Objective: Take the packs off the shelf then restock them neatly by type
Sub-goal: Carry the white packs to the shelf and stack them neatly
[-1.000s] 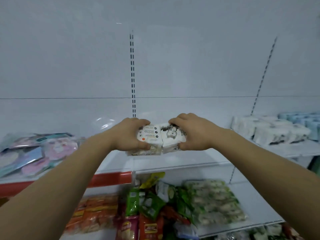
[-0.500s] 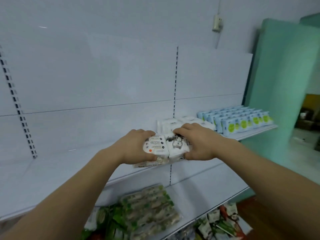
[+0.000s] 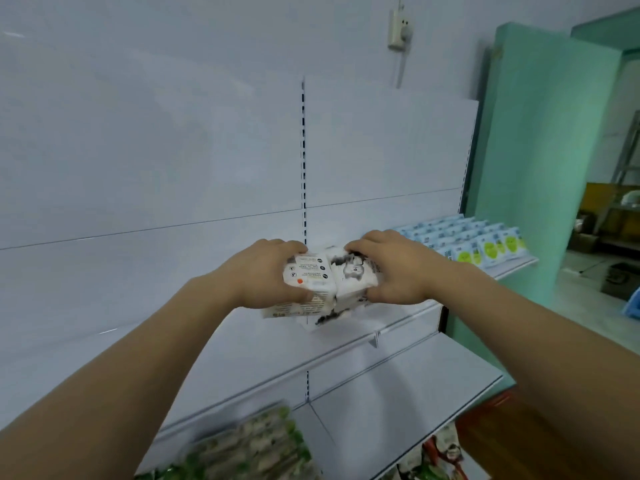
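Observation:
Between my two hands I hold a bundle of white packs (image 3: 330, 284) printed with black and grey figures, raised above the upper white shelf (image 3: 221, 344). My left hand (image 3: 266, 275) grips the bundle's left side, thumb underneath. My right hand (image 3: 391, 268) grips its right side, fingers curled over the top. A row of light-blue packs with green circles (image 3: 485, 242) stands at the right end of the same shelf. The white packs that were beside them are hidden behind my hands.
A lower white shelf (image 3: 398, 393) runs below, with a green-and-white bag (image 3: 256, 448) blurred at its left end. More packs (image 3: 443, 459) lie on the tier beneath. A teal wall (image 3: 540, 168) and an open doorway stand to the right.
The view has swung right along the shelf. The pink and white packs at the left have left the frame, the blue packs and teal wall came in. Both hands keep their grip on the bundle.

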